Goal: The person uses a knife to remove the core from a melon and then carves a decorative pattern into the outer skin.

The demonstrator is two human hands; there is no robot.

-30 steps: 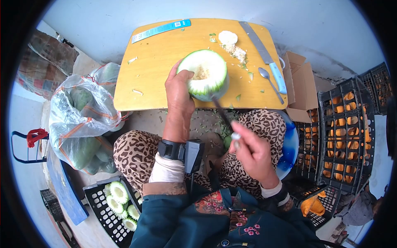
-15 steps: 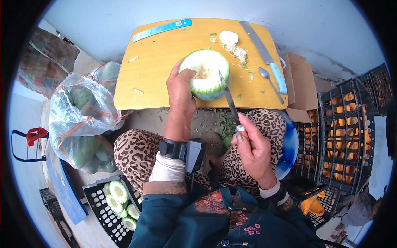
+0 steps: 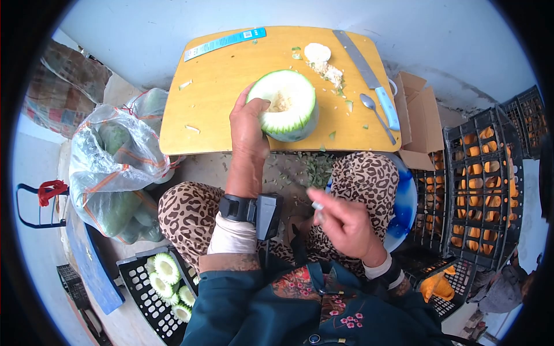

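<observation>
Green-rinded and pale inside, a hollowed melon (image 3: 287, 105) is seen upper centre in the head view, resting on the yellow desk (image 3: 219, 86). It is steadied by the left hand (image 3: 249, 128), whose grip is wrapped around its left side with the thumb on the cut rim. Lower centre, above the lap, the right hand (image 3: 340, 222) is closed on a small knife (image 3: 318, 209), blurred. A long knife (image 3: 369, 72) and a spoon (image 3: 376, 114) lie at the desk's right edge.

Blue label strip (image 3: 225, 42) on table — print perhaps barcode, too small to read.
</observation>
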